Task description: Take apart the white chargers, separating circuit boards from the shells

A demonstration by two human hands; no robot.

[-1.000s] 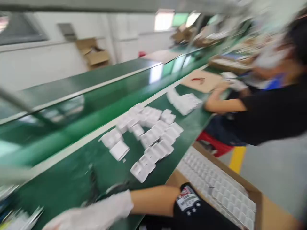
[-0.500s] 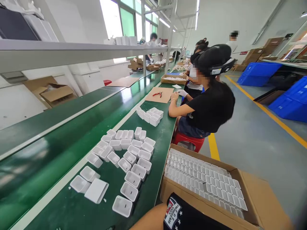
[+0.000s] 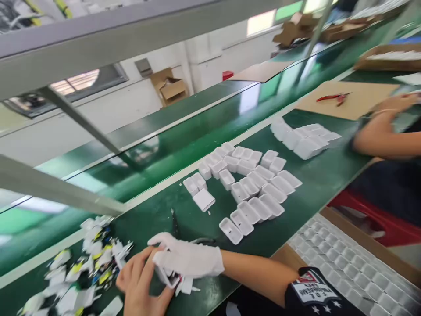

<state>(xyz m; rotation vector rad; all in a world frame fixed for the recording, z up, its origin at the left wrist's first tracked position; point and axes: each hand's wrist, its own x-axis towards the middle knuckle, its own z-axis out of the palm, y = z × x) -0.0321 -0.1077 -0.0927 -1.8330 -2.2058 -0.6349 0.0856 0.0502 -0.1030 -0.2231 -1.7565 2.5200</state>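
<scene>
My right hand [image 3: 187, 260] wears a white glove and lies low over the green bench [image 3: 158, 215], fingers curled over a small white part [image 3: 168, 278]. My bare left hand [image 3: 140, 281] meets it from the left, its fingers pinched on the same part. Just left of my hands lies a blurred heap of small white, yellow and blue pieces [image 3: 87, 263]. Several open white square shells [image 3: 255, 188] are spread on the bench beyond my right forearm. A flat white lid [image 3: 204, 199] lies among them.
A cardboard box of packed white shells [image 3: 348, 267] stands at the lower right. A co-worker's arm [image 3: 378, 134] rests on the bench at the right, near more shells [image 3: 305, 138], red pliers [image 3: 332, 97] and a cardboard sheet [image 3: 362, 98]. A dark tool [image 3: 174, 221] lies ahead. A grey shelf frame [image 3: 82, 118] crosses overhead.
The view has swung left and down from the aisle and co-workers to the bench. Both my hands have come into view, closed together on a small white part.
</scene>
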